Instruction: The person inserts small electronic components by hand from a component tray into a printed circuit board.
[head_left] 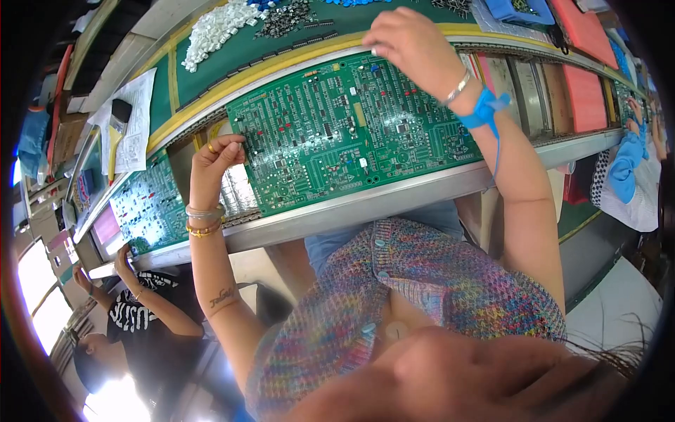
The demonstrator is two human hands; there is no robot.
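A large green circuit board [309, 151] lies across two metal rails in front of me, populated with small chips, red and white parts and rows of tiny components. My left hand [219, 155] is at the board's left edge, its thumb and fingers pinched together; whatever is between the fingertips is too small to make out. Over the far edge of the board hovers my right hand [408, 46], fingers curled inward, with a blue strap [486, 109] tied round the wrist. Its grip is partly hidden, so I cannot name anything in it.
Beyond the far rail lie piles of white connectors [218, 32] and black components [285, 20], plus a row of black chips [278, 53]. A blue bin [519, 13] stands far right. Another board [148, 204] sits leftward, near a co-worker [151, 309]. Papers [133, 119] hold a brush.
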